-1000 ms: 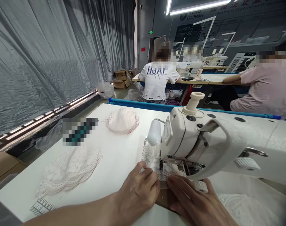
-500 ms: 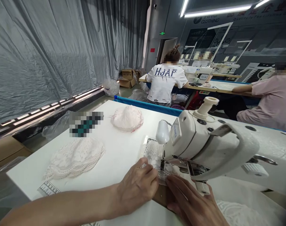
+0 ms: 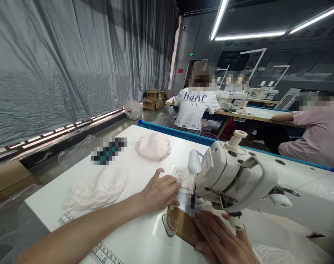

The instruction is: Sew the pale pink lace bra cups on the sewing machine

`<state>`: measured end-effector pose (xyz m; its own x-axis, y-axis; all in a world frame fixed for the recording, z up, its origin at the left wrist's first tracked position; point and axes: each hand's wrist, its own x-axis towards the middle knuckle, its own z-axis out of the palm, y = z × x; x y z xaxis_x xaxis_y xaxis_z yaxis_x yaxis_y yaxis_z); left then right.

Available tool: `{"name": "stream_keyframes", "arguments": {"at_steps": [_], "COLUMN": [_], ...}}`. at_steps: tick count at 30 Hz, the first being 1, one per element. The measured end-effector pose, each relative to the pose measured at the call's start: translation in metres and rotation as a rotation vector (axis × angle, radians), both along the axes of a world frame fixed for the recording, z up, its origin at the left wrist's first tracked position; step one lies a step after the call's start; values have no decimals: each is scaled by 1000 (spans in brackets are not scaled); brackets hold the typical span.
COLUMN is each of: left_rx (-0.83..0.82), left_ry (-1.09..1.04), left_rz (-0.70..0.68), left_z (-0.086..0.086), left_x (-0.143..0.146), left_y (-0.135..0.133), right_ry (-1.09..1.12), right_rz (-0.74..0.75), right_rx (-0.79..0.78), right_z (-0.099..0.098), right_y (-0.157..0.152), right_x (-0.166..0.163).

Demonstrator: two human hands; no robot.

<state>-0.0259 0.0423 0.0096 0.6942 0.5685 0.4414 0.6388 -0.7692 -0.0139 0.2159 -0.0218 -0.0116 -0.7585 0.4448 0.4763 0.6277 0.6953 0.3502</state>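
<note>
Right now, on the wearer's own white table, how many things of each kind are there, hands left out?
Loose lace heaps: 2
Lace piece at the needle: 1
Sewing machine: 1
Brown plate: 1
Blurred-out object: 1
Total: 6

Left hand [image 3: 159, 190] and lace piece [image 3: 185, 175] now farther back, brown plate [image 3: 180, 224] bare.

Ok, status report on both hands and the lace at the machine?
Left hand flat on lace strip. Right hand flat on brown plate. Machine head overhangs lace.
</note>
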Motion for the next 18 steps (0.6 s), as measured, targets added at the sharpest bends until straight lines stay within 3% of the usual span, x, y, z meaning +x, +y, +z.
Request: {"name": "stream_keyframes", "arguments": {"at_steps": [4,8,11,13,16,18], "left_rx": [-67,-131,-95,-51,7,78], "left_ry": [83,75,-1,-8,13,-11], "left_rz": [131,47,-21,-33,-28,-32], "left_z": [8,17,21,18,7,-3], "left_x": [-6,-20,-36,-45,-50,-49], "left_y": [-11,-45,-64,-72,-92,-113], "right_ry": [229,387,299,208,123,36], "right_rz": [-39,66,140,191,211,166], "right_rx": [-101,-227,-253,-187,-61,-70], "right_z": [-6,-2,4,8,11,10], "right_y": [-4,-15,-19,-20,-30,-46], "right_x": [-12,-28,-43,-53,-67,-73]}}
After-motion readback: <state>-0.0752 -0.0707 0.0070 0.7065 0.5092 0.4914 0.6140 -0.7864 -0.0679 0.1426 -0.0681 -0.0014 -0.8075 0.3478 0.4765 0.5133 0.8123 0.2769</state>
